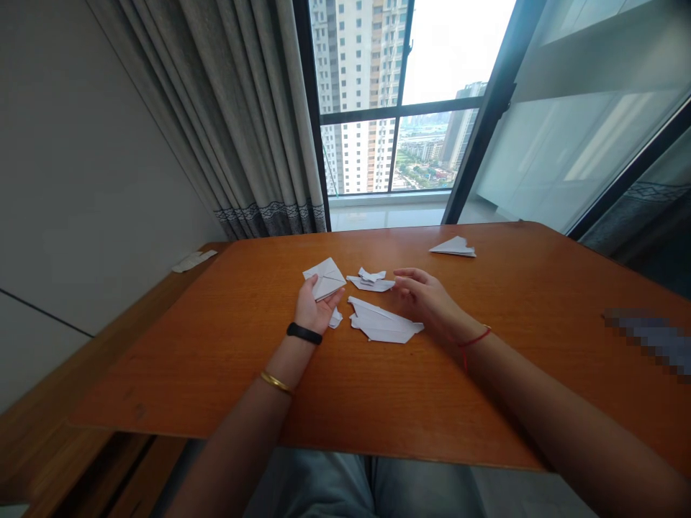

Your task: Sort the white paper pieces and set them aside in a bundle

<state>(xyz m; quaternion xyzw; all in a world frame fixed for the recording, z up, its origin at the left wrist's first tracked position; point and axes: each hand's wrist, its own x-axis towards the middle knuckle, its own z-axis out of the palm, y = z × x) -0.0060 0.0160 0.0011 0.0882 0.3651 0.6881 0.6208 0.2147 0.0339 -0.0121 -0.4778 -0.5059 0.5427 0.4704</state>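
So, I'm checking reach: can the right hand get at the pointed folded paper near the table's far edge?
Probably yes: nothing visible stands between the right hand and the pointed folded paper.

A creased white paper square rests tilted in the left grip, just beside a boat-shaped paper.

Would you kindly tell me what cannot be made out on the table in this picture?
In the head view:
Small white paper: partly hidden by the left hand.
Folded square's underside: hidden by its own upper face.
Contact between the right hand and boat-shaped paper: too small to tell.
Grayish object: blurred by pixelation, cut off by the right edge.
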